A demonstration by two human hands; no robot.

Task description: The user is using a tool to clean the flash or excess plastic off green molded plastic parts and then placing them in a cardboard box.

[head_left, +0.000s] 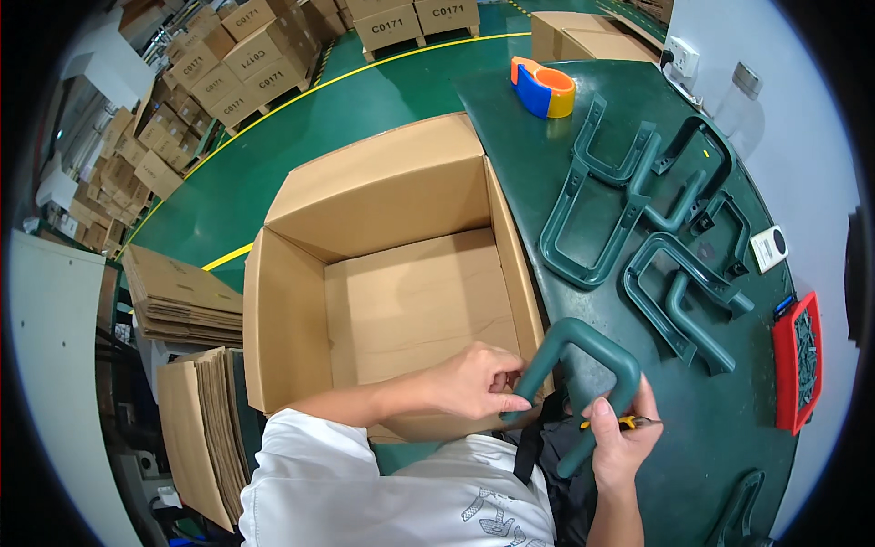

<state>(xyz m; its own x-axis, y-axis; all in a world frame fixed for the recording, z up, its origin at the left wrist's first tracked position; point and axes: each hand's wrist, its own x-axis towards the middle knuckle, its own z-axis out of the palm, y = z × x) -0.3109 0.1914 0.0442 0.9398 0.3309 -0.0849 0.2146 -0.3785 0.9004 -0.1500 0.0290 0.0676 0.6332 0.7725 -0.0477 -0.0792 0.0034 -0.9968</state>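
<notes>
A dark green U-shaped plastic handle [603, 346] is held up over the table's near left edge, its bend facing away from me. My left hand [476, 381] pinches the handle's left end between thumb and fingers. On the opposite leg, my right hand [626, 442] is closed, its thumb pressed along the plastic. A small yellow-and-black tool [627, 423] with a dark tip is also in that hand; its exact kind is partly hidden by the fingers. Beyond the left hand stands an open cardboard box [415, 283] with nothing visible inside.
Several similar green handles [583, 264] lie on the green table [597, 305]. A tape dispenser [544, 89] sits at its far end. At the right are a red bin [782, 374] of small screws and a white device [768, 248]. Flattened cartons [205, 428] are stacked left.
</notes>
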